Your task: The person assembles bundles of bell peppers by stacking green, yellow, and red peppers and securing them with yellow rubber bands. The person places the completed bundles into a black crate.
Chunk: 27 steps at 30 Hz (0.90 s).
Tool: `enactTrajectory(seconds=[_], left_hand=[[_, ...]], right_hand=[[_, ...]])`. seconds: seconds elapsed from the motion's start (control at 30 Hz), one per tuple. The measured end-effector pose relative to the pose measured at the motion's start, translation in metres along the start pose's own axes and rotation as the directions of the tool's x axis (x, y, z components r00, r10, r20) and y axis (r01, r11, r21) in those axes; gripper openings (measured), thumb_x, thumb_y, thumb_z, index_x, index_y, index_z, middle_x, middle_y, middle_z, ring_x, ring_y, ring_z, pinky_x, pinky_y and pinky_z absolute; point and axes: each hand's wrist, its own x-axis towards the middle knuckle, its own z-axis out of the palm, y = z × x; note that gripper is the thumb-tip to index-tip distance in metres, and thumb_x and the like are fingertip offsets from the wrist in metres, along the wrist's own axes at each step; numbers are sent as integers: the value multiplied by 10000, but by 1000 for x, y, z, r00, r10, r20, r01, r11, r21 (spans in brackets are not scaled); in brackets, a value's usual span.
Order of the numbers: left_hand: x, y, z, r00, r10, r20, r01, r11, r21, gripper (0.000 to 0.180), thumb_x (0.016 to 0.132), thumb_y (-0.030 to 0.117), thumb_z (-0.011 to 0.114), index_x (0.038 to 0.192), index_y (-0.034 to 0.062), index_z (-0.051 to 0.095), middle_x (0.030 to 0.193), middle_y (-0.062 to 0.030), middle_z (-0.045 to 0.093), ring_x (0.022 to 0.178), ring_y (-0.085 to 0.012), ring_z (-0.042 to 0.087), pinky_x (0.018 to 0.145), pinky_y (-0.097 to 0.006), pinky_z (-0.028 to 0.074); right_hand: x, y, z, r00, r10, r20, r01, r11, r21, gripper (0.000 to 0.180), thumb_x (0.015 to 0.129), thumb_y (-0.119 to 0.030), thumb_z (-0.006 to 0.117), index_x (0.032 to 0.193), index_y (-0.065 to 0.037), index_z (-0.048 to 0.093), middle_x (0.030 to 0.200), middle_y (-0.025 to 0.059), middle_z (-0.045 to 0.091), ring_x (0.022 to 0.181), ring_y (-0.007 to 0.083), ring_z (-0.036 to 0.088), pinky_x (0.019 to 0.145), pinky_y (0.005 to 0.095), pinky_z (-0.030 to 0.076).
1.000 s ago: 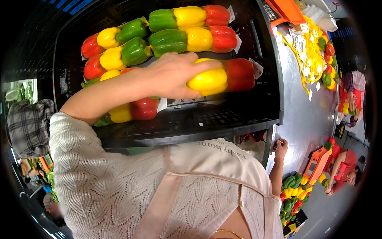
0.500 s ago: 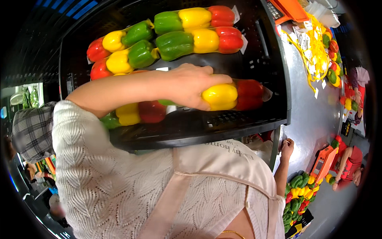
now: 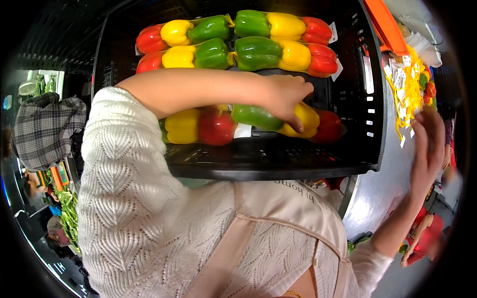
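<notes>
"Where's the left hand [image 3: 284,101]?"
"Inside the black crate [image 3: 278,172], curled around a pepper trio [image 3: 311,119] toward the crate's near wall."
"The right hand [image 3: 430,144]?"
"Right of the crate, blurred, loosely open, seemingly empty."

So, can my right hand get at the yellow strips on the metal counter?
Probably yes: your right hand looks empty and is close to the yellow strips, with nothing visible in between.
</notes>
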Motion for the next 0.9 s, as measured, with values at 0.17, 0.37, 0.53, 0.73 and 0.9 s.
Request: enactTrajectory(seconds=[0.17,0.37,0.53,0.73,0.9], left_hand=[[-58,-18,1,941,31,-337,-44,999,-31,528,807,341,767,1147,-2,553,1086,-194,580,1038,-383,578,863,-456,490],[-139,-25,40,960,201,-193,-164,968,190,229,818,225,708,946,54,626,960,-130,585,970,-316,586,786,-451,496],[-146,-30,61,982,179,-66,-151,940,305,229,818,192,662,1006,61,659,1026,-110,599,1010,-287,571,839,-429,480],[-142,-18,43,991,17,130,-59,942,330,127,813,155,623,867,52,673,1006,-94,633,1012,-298,599,787,-435,501],[-146,-20,38,999,-37,9,34,974,225,124,805,149,645,839,31,653,915,-100,643,887,-321,633,727,-447,528]], right_hand=[[69,-105,129,627,-494,602,558,824,96,311,802,-185,741,1036,-23,617,1012,185,646,977,378,620,841,451,498],[58,-119,240,367,-370,854,581,808,100,584,801,-394,773,1214,-64,526,1093,195,626,1045,386,625,900,452,507],[35,-121,281,347,-320,882,600,798,54,825,775,-382,780,1455,-108,401,1269,187,547,1162,382,568,961,445,487],[42,-116,265,216,-391,894,601,775,194,793,782,-322,774,1454,-120,404,1243,180,567,1175,369,563,957,451,497],[45,-125,255,144,-355,924,617,762,196,724,793,-306,766,1409,-116,436,1221,176,579,1155,364,576,938,446,509]])
